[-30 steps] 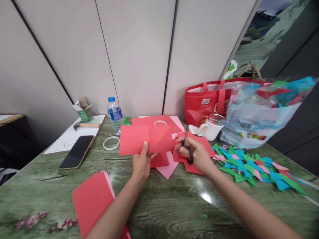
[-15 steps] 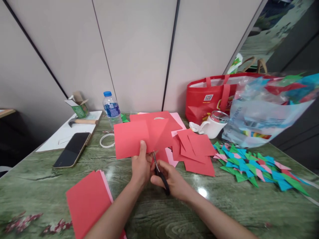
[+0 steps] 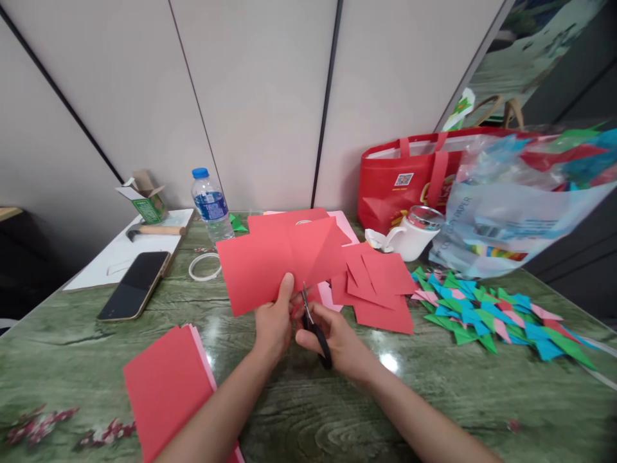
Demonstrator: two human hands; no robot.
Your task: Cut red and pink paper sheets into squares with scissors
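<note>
The left grip [image 3: 272, 328] is closed on a red sheet [image 3: 255, 270], thumb on the near face and fingers behind, holding it above the middle of the desk [image 3: 289, 418], toward the rear edge. The sheet is tilted and bears a crease near its middle. The right grip [image 3: 340, 341] is closed around the black handles of the scissors [image 3: 322, 344]; the blades point upward at the sheet's lower edge, just beside the left thumb. Whether they have entered the paper cannot be told. Red paper pieces [image 3: 385, 276] lie overlapping to the right of the sheet, short of the white mug [image 3: 415, 239]. Folded green, blue and pink pieces [image 3: 482, 315] are heaped along the right edge. A red-and-pink paper stack [image 3: 168, 386] lies at front left, partly under the left forearm. A phone [image 3: 135, 286] lies near the left edge; a bottle [image 3: 212, 206] stands near the rear edge.
</note>
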